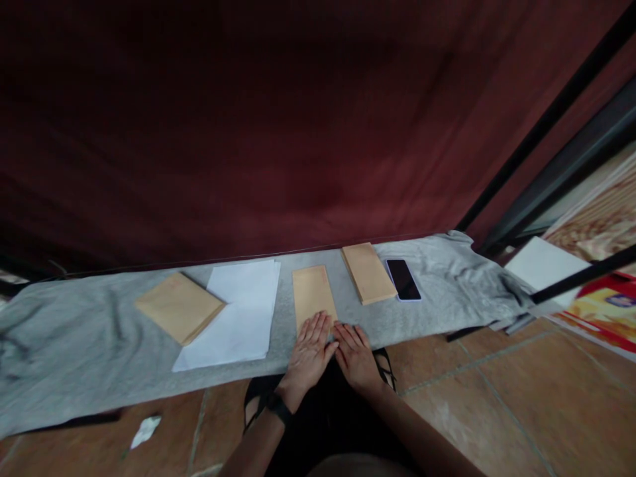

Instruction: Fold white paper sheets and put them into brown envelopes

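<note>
A single brown paper envelope (313, 291) lies flat on the grey cloth (397, 324), its lower end under my hands. My left hand (311, 348) rests flat on it, fingers stretched out. Beside it, my right hand (355, 351) lies flat at the envelope's lower right corner, fingers extended and close to the left thumb. To the right is a stack of brown envelopes (368, 271). On the left, another stack of brown envelopes (179, 306) partly covers some white paper sheets (243, 311).
A phone (403, 279) in a pale purple case lies right of the envelope stack. Behind the narrow cloth-covered surface hangs a dark red curtain (278, 146). Black metal bars (541, 126) and a white box-like object (544, 268) stand at the right. A crumpled tissue (146, 430) is on the tiled floor.
</note>
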The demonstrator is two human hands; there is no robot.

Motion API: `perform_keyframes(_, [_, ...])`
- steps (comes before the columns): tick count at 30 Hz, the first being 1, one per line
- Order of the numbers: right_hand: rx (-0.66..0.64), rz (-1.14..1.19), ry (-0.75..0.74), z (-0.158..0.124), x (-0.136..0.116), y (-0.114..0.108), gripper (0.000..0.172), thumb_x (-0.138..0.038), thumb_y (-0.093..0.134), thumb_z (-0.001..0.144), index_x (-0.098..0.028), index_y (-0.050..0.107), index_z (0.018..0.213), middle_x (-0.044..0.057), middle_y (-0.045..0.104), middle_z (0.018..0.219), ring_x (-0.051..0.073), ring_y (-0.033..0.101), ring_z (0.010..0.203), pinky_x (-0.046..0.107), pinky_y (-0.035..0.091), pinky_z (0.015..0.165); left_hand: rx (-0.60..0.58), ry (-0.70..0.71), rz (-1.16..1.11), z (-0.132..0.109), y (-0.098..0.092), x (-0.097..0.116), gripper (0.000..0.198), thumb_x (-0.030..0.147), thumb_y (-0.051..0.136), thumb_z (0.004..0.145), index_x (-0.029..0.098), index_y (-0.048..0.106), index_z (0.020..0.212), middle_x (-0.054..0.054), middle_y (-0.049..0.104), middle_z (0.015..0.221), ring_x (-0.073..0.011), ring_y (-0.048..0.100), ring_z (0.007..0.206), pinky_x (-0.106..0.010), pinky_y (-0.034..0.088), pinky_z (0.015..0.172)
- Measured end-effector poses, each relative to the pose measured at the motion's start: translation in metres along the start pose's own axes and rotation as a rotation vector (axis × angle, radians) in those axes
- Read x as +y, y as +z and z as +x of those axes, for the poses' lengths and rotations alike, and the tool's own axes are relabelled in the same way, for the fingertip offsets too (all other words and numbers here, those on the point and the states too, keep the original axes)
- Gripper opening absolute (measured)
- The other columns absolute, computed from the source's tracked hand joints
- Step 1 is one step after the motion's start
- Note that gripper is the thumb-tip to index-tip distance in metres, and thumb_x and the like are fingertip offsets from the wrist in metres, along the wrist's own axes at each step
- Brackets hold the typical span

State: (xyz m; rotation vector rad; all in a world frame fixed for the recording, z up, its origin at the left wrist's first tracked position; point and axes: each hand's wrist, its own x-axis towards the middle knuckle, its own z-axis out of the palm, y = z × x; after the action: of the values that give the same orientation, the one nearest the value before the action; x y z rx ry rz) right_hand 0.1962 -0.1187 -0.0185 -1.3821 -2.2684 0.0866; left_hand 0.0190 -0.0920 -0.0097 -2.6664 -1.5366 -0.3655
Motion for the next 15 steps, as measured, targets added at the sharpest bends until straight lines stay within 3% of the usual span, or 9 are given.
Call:
perform_keyframes(4, [-0.009, -0.011, -0.013, -0.001, 0.002, 0.002, 0.053, -0.022, 0.042, 0.100, -0.015, 0.039, 0.152, 0.010, 0.050, 0.151, 0.024, 0.042, 0.140, 0.047, 0.026, 0.120, 0.035, 0.041, 0.004, -0.012, -0.004, 0.001, 0.065, 0.046, 0.043, 0.100, 0.017, 0.028, 0.156, -0.012, 0.035, 0.160, -0.0246, 0.029, 0.150, -0.047, 0.029, 0.122])
perform_keyframes(15, [-0.005, 0.004, 0.005, 0.002, -0.001, -0.003, 0.047, -0.025, 0.036, 0.104, -0.017, 0.043, 0.150, 0.011, 0.052, 0.149, 0.024, 0.042, 0.141, 0.050, 0.026, 0.120, 0.023, 0.077, -0.006, -0.031, -0.014, -0.002, 0.061, 0.042, 0.050, 0.098, 0.021, 0.034, 0.153, -0.010, 0.034, 0.161, -0.0243, 0.030, 0.149, -0.047, 0.028, 0.122])
